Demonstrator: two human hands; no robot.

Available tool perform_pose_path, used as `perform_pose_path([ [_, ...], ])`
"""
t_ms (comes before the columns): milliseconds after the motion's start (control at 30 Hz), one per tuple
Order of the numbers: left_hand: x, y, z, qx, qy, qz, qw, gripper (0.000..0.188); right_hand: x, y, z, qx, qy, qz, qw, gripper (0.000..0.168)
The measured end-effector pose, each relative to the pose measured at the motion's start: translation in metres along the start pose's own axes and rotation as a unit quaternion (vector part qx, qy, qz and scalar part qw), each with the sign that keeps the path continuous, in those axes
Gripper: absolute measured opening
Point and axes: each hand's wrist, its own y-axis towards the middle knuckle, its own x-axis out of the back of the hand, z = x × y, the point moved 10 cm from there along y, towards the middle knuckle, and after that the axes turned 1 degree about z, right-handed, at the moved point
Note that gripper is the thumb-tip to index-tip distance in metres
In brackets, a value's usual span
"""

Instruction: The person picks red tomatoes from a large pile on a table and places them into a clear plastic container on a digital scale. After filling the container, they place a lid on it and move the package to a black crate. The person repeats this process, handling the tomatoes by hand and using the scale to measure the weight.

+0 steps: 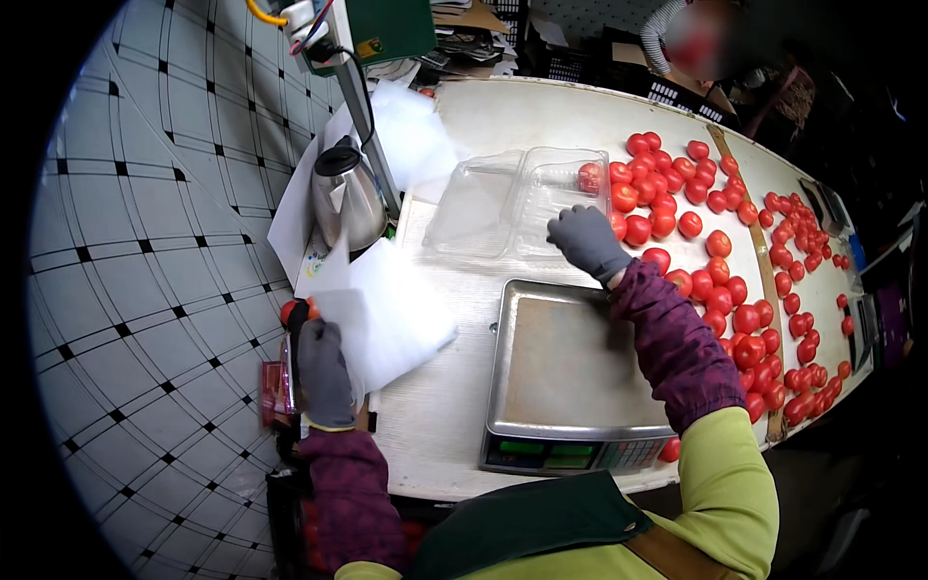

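My left hand, in a grey glove, is closed on the edge of a thin translucent white sheet. This sheet rises beside a stack of white sheets on the table. My right hand, gloved too, is over the near right part of an opened clear plastic clamshell container. Its fingers are curled, and whether they grip anything is hidden. One tomato shows at the container's right side. Below my right forearm stands a weighing scale with a metal-rimmed platform.
Many loose red tomatoes cover the right of the white table, on both sides of a brown strip. A steel electric kettle stands by a metal post at left. Another person is beyond the far edge.
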Motion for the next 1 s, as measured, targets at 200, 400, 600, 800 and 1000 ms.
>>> perform_pose_path([
  [200,-0.008,-0.055,-0.101,-0.016,-0.264,0.029,0.964,0.051,0.137,-0.106,0.042,-0.003,0.082,-0.047,0.995,0.011],
  [400,-0.206,-0.147,-0.199,-0.198,0.041,0.359,0.911,0.016,0.145,-0.221,0.100,-0.031,0.149,0.034,0.988,0.004],
  [600,-0.354,-0.204,-0.100,-0.313,0.334,0.295,0.839,0.015,0.149,-0.272,0.118,0.080,0.216,0.029,0.973,0.034],
  [800,-0.420,-0.234,-0.059,-0.228,0.510,0.335,0.759,0.039,0.169,-0.301,0.068,0.040,0.189,-0.005,0.981,0.047],
  [1000,-0.341,-0.218,-0.083,-0.108,0.458,0.331,0.818,0.054,0.109,-0.267,0.078,0.148,0.175,0.021,0.973,0.021],
])
